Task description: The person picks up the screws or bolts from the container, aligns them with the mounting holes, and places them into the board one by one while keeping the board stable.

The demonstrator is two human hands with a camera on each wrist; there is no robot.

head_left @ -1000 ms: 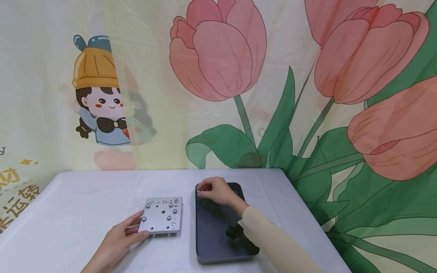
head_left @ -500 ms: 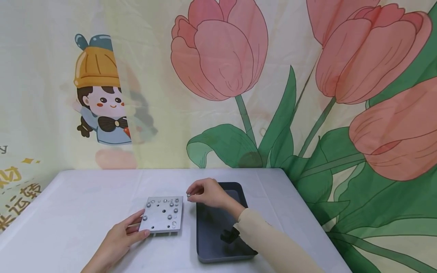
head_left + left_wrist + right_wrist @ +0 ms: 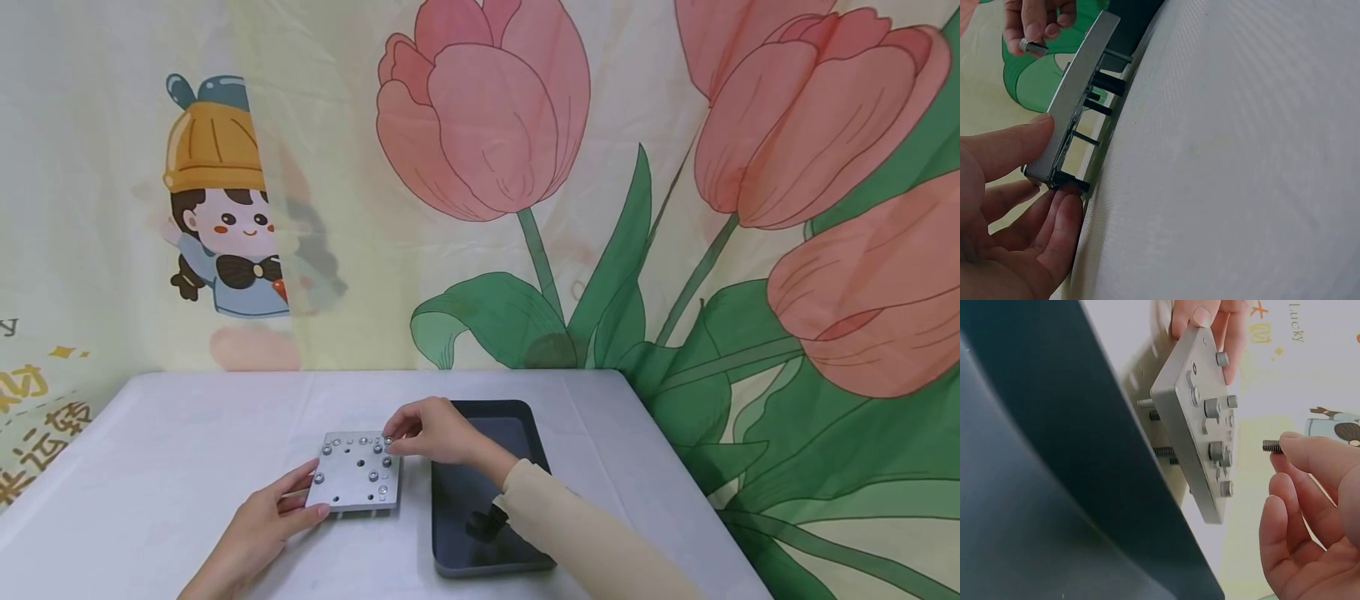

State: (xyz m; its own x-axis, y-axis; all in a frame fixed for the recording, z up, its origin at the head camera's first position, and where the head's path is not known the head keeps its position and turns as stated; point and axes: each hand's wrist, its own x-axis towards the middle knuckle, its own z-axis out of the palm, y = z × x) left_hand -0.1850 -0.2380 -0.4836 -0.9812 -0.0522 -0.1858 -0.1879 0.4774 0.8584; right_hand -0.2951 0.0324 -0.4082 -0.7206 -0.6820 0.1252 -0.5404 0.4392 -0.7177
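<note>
My left hand grips a silver metal plate by its near left corner, thumb on top and fingers around the edge and underside. Several socket-head screws stand in the plate's upper face, and threaded shanks jut out below it. Over the plate's far right corner, my right hand pinches a short screw between thumb and finger. In the right wrist view, its threaded end points towards the plate, with a gap between them. The fingertips hide most of its head there.
Right of the plate lies a dark grey tray, partly under the right forearm. A black piece shows below the right sleeve, over the tray. A white cloth covers the table, and a printed tulip curtain hangs behind.
My right hand has moved left from the tray's far left corner to above the plate, carrying the screw. The left hand and the plate have stayed in place.
</note>
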